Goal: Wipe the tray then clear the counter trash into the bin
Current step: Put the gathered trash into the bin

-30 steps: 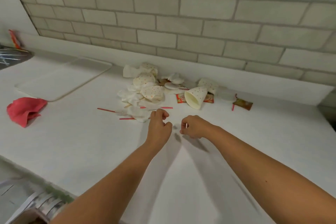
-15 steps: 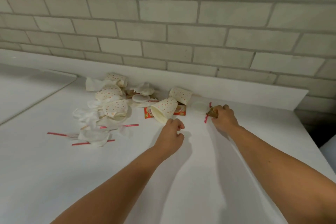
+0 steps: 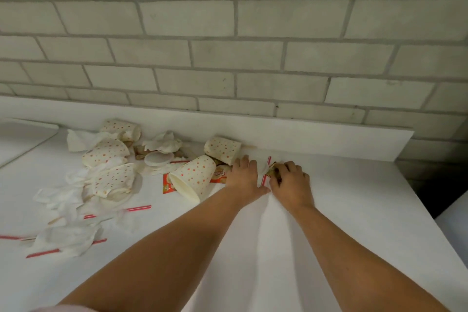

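Trash lies along the back of the white counter [image 3: 329, 223]: several dotted paper cups, crumpled napkins [image 3: 63, 238], a round lid [image 3: 159, 159] and red-striped straws. One dotted cup [image 3: 193, 177] lies on its side over an orange packet [image 3: 167, 186]. My left hand [image 3: 244, 177] rests flat on the counter beside that cup, fingers spread, holding nothing. My right hand [image 3: 291, 182] is closed over a small brown wrapper [image 3: 272, 168], next to a red straw [image 3: 265, 175]. The tray's corner [image 3: 22, 134] shows at the far left.
A grey brick wall rises behind a low white upstand [image 3: 304, 137]. The counter ends at the right with a dark gap [image 3: 435, 192] beyond it. The bin and the red cloth are out of view.
The view has swung right and closer to the trash. My right hand reached the brown wrapper and closed on it; my left hand moved up beside the tipped cup and flattened.
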Demonstrator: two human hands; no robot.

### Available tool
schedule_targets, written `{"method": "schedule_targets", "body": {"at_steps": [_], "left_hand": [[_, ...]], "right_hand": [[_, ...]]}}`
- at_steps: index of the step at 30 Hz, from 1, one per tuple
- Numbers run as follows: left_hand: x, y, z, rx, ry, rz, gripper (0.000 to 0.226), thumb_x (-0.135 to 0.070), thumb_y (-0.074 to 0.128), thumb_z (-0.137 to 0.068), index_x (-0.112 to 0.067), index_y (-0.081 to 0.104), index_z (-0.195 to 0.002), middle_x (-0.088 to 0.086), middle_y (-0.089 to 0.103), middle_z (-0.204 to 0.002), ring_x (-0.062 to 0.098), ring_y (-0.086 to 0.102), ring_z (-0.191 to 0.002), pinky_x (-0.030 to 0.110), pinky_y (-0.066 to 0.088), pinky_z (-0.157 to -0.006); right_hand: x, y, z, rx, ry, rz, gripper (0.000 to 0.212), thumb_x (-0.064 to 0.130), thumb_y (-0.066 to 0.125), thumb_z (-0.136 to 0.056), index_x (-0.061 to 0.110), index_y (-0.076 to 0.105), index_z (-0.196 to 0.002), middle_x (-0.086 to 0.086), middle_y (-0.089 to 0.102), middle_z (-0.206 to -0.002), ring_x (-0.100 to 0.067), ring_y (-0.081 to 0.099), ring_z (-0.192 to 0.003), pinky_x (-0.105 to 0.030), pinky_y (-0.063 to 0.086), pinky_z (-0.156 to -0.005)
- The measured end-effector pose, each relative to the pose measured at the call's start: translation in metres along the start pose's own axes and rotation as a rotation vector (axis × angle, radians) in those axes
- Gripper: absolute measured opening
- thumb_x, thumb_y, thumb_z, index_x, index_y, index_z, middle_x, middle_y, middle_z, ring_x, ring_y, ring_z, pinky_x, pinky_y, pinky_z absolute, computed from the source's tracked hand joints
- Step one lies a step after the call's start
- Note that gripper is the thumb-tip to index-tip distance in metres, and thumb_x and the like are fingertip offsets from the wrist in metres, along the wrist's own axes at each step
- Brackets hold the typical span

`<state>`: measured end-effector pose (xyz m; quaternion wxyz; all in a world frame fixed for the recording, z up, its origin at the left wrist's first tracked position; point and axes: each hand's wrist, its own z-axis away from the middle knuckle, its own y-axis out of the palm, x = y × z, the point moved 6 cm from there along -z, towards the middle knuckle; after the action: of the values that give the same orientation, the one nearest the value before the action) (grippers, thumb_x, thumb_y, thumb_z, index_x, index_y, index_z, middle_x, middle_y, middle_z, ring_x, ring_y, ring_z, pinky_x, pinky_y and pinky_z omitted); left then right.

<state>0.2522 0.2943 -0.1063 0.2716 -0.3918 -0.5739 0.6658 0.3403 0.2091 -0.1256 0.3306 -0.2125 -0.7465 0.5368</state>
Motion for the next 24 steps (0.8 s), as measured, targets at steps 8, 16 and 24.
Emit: {"method": "schedule_targets", "body": {"at_steps": [8,16,24], "left_hand": [[-0.021,0.000,-0.036,0.119,0.083,-0.313,0.027,-0.018,0.045,-0.093,-0.008,0.052,-0.117,0.012,0.053,-0.117,0.027,0.054,-0.105,0.032,0.046,-0.081],[-0.021,0.000,-0.033,0.067,0.175,-0.325,0.030,-0.006,0.044,-0.090,-0.007,0.047,-0.119,0.012,0.048,-0.118,0.027,0.050,-0.108,0.030,0.043,-0.085],[0.000,0.000,-0.023,0.212,-0.005,-0.011,0.031,-0.043,0.055,-0.084,-0.015,0.066,-0.087,0.010,0.037,-0.127,0.032,0.028,-0.125,0.042,0.035,-0.099]], "right_hand": [[-0.013,-0.007,0.002,-0.047,0.252,-0.004,0.054,0.035,0.043,-0.091,0.011,0.034,-0.139,-0.012,0.046,-0.125,-0.028,0.040,-0.116,-0.037,0.031,-0.088],[-0.015,-0.007,-0.001,-0.024,0.301,0.000,0.053,0.041,0.038,-0.089,0.015,0.041,-0.135,-0.010,0.047,-0.124,-0.028,0.041,-0.115,-0.037,0.031,-0.089],[-0.019,-0.010,-0.003,-0.092,0.345,-0.030,0.045,0.044,0.047,-0.087,0.010,0.054,-0.115,-0.008,0.047,-0.118,-0.027,0.042,-0.109,-0.036,0.032,-0.086]]}}
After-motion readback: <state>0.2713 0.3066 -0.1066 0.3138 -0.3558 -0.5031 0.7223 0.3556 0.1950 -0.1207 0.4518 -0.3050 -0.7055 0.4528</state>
